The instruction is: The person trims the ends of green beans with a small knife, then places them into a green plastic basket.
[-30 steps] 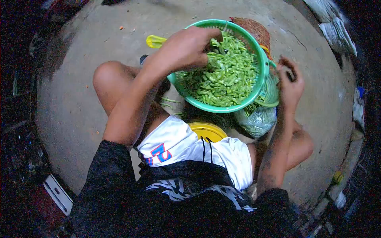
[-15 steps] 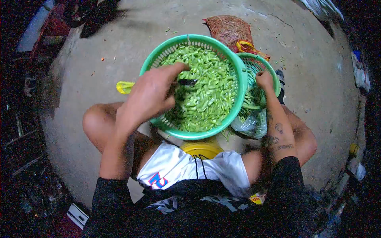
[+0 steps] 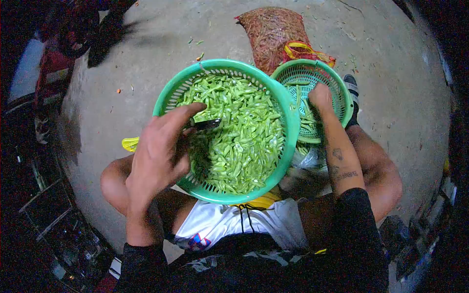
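Observation:
A large green plastic basket (image 3: 292,122) full of cut green beans (image 3: 239,132) sits in front of me. My left hand (image 3: 163,146) is over its left side, closed around a small dark knife (image 3: 207,124) that points right above the cut pieces. To the right is a smaller green basket (image 3: 348,105) with whole green beans (image 3: 307,119) at its bottom. My right hand (image 3: 321,97) reaches down inside this smaller basket, close to the beans. Its fingertips are hidden behind the back of the hand.
A red mesh sack (image 3: 273,36) with a yellow tie lies beyond the baskets. Under the large basket shows a yellow container (image 3: 264,201). A clear plastic bag (image 3: 310,158) is below the small basket. A yellow object (image 3: 130,144) lies by my left knee.
My right hand has gone from the small basket's rim area down into it. My left hand, still with the knife, has moved left and nearer to me. The camera view has shifted.

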Motion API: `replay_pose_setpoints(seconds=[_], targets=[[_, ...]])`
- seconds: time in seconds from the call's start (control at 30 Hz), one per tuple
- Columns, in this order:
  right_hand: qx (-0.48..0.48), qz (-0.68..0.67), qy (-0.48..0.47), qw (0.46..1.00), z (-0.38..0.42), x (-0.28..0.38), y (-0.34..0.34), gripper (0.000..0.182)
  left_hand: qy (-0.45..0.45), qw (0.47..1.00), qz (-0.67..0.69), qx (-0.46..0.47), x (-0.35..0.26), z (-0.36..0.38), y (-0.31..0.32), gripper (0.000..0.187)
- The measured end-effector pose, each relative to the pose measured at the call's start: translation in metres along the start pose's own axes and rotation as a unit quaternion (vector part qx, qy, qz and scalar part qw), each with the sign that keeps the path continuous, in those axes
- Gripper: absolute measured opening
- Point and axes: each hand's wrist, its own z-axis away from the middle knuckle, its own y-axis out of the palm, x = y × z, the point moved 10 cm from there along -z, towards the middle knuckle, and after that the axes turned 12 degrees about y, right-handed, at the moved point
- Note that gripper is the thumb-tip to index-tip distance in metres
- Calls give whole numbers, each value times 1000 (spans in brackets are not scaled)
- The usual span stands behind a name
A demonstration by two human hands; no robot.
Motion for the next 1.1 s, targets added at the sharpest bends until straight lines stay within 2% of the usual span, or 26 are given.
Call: replay_pose_setpoints(seconds=[0.07, 0.13, 0.27, 0.33, 0.37, 0.43, 0.47, 0.53, 0.57, 0.63, 0.67, 0.7, 0.8, 0.83, 0.9, 1.03, 1.1], targets=[[-23, -29, 15, 999, 0, -10, -1, 37, 5, 1000, 3, -1, -3, 0, -3, 65], [-114, -45, -4, 992, 7, -9, -7, 39, 8, 1000, 3, -3, -5, 0, -3, 66], [-56, -4, -11, 998, 28, 0, -7, 37, 13, 1000, -8, -19, -3, 2, -3, 64], [-25, -2, -113, 993, 30, 17, 8, 31, 28, 999, -31, -31, -6, -1, -6, 63], [-27, -3, -112, 993, 25, 17, 11, 31, 24, 999, -20, -20, -5, -2, -5, 62], [12, -68, -33, 997, 15, 10, 15, 28, 22, 1000, -9, -6, -5, -3, -2, 61], [13, -70, -32, 997, 13, 13, 15, 28, 17, 1000, -5, -12, -4, -2, -2, 60], [-196, -152, -194, 949, 31, 39, -26, 26, 9, 1000, -2, -15, -4, -2, -1, 60], [-194, -153, -193, 949, 29, 41, -24, 26, 9, 1000, -7, -16, -5, -3, -1, 60], [-135, -69, -247, 957, 24, 62, -5, 30, 7, 1000, -15, -17, -5, -6, -2, 59], [-157, -53, -291, 942, 31, 72, -4, 31, 6, 1000, -2, 1, -3, -9, 1, 59], [-156, -57, -290, 943, 29, 76, -3, 31, 5, 1000, 10, 19, -2, -11, 3, 59], [-33, 73, -229, 970, 8, 72, 32, 40, -13, 1000, -6, 19, 6, -10, 5, 59], [-33, 74, -229, 970, 6, 70, 35, 40, -13, 1000, -6, 19, 5, -10, 5, 59], [-60, -13, -207, 976, 3, 63, 21, 41, -24, 1000, -16, 8, 2, -9, 1, 60], [-36, -64, -191, 979, 18, 52, 5, 38, -21, 1000, -14, 6, -1, -5, -1, 61], [-38, -35, -298, 953, 33, 71, 6, 40, -4, 1000, -7, 22, -1, -5, 3, 61]])
